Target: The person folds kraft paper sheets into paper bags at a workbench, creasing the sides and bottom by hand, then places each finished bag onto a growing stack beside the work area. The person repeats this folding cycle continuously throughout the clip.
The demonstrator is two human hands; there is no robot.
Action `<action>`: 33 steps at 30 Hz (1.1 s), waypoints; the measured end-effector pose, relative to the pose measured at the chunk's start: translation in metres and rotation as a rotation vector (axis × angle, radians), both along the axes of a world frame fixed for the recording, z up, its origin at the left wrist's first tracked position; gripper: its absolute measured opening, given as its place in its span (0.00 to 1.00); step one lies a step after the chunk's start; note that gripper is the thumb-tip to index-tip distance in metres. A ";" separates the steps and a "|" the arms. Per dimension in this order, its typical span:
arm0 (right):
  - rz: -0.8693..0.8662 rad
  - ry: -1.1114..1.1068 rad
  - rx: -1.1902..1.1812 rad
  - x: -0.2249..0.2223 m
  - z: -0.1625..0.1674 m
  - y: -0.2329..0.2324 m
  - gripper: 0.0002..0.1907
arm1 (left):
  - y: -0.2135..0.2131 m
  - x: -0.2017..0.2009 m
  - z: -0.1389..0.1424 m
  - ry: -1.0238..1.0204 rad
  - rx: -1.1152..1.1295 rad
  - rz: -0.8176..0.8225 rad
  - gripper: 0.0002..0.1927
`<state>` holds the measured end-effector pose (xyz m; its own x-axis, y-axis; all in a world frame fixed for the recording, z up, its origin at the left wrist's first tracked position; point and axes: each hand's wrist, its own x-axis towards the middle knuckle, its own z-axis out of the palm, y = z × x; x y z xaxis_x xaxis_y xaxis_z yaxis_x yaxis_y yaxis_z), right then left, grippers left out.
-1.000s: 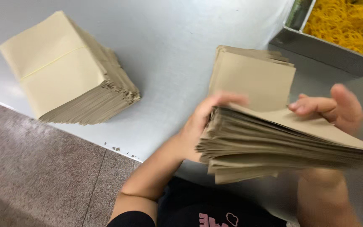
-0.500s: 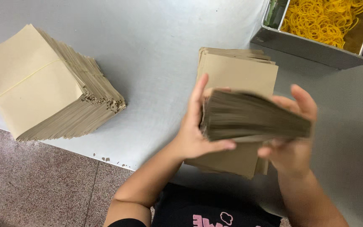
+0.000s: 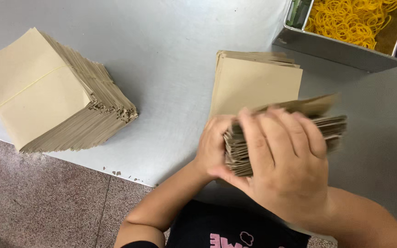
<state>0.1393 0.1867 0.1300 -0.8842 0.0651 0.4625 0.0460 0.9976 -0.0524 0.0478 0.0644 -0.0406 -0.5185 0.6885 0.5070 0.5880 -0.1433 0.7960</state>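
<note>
A wad of brown paper bags (image 3: pixel 295 131) is held on edge above the steel table (image 3: pixel 161 69), clamped between both hands. The left hand (image 3: pixel 213 147) is closed on its near end; the right hand (image 3: pixel 286 160) is curled over the top, fingers spread. The wad is probably light, limp and prone to fanning, so it is best gripped across both ends. Under it lies a flat pile (image 3: pixel 253 82); a banded stack (image 3: pixel 47 92) sits well apart; a tray of yellow rubber bands (image 3: pixel 350 18) stands beyond.

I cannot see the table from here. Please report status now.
Left hand and right hand both grip the paper bag bundle. Loose stack lies beneath. Nothing blocks.
</note>
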 end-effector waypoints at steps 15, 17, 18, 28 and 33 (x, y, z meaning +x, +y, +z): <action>0.307 0.205 -0.130 0.016 -0.006 0.021 0.15 | -0.004 0.000 0.014 0.311 -0.052 -0.108 0.14; 0.251 0.142 -0.137 0.026 -0.004 0.022 0.17 | -0.005 0.007 0.032 0.262 -0.110 -0.113 0.15; 0.223 0.115 -0.141 0.030 -0.005 0.021 0.18 | -0.007 0.009 0.040 0.241 -0.140 -0.117 0.16; -0.074 0.026 -0.393 0.028 -0.005 0.039 0.32 | -0.098 -0.030 0.037 -0.580 -0.119 0.216 0.15; 0.077 -0.128 -0.432 0.049 -0.062 0.030 0.24 | -0.118 -0.095 0.010 -1.030 -0.171 0.292 0.30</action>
